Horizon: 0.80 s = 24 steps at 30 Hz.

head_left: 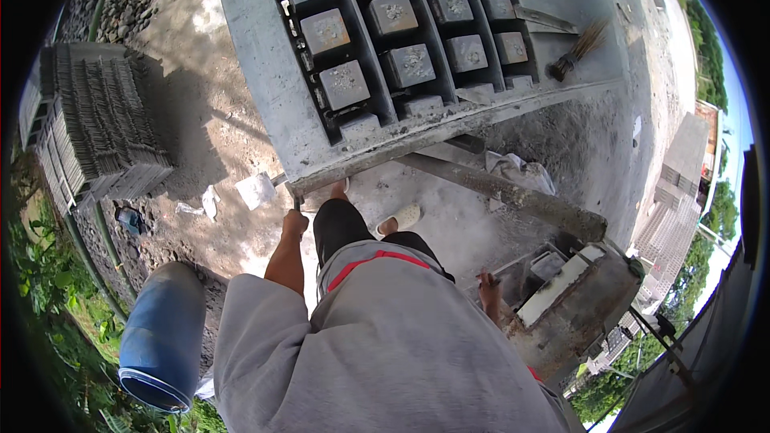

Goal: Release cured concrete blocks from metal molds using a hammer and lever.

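Observation:
My left hand (295, 225) is closed in a fist at the near left corner of a concrete-smeared table (261, 64). It grips a short dark rod (297, 204) that sticks down below that corner. Low at my right side, my right hand (489, 293) is beside a rusty metal trough (561, 333); its fingers are small and partly hidden, so their hold is unclear. Set into the table is a dark metal mould frame (370, 44). Rows of square grey and tan blocks (344, 84) sit between its bars, with crumbs of mix on top.
A bristle brush (579, 50) lies on the table's right part. Beneath the near edge, a thick beam (513, 192) slants rightward. Stacked slabs (104, 112) and a blue barrel (164, 329) stand left. My sandalled foot (399, 220) is on dusty ground beside the table.

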Each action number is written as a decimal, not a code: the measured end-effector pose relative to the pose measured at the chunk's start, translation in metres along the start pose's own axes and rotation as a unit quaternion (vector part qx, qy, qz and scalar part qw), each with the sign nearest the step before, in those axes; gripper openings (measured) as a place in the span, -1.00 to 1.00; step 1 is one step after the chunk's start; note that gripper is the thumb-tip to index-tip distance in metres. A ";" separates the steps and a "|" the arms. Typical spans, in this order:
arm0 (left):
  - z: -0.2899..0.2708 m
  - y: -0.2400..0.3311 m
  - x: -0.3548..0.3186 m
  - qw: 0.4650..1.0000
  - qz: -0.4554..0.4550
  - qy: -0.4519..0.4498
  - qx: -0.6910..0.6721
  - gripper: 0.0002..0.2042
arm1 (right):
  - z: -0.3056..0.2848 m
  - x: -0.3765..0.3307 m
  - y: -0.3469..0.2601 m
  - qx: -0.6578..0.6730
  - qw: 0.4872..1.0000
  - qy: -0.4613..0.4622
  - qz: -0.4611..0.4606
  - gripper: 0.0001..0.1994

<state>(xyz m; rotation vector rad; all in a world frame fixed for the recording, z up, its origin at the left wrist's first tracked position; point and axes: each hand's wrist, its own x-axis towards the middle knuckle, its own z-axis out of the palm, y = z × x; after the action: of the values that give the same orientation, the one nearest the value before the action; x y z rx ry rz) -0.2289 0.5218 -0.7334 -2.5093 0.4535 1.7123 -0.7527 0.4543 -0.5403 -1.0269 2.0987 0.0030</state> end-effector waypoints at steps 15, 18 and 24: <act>0.167 0.148 -0.168 0.922 0.215 0.057 0.316 -0.72 | -0.106 0.126 0.139 0.244 0.970 0.001 0.008 -0.63; 0.236 0.186 -0.201 0.889 0.324 0.008 0.324 -0.61 | -0.147 0.162 0.129 0.128 0.982 -0.004 -0.137 -0.76; 0.325 0.326 -0.365 0.846 0.382 -0.096 0.358 -0.74 | -0.200 0.143 0.054 0.040 0.840 -0.090 -0.533 -0.52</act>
<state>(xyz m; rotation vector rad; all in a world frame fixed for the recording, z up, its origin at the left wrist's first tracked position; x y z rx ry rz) -0.7351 0.3569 -0.4856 -1.6577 1.8452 1.4891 -0.9705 0.3314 -0.5109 -1.9159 1.1123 -0.5125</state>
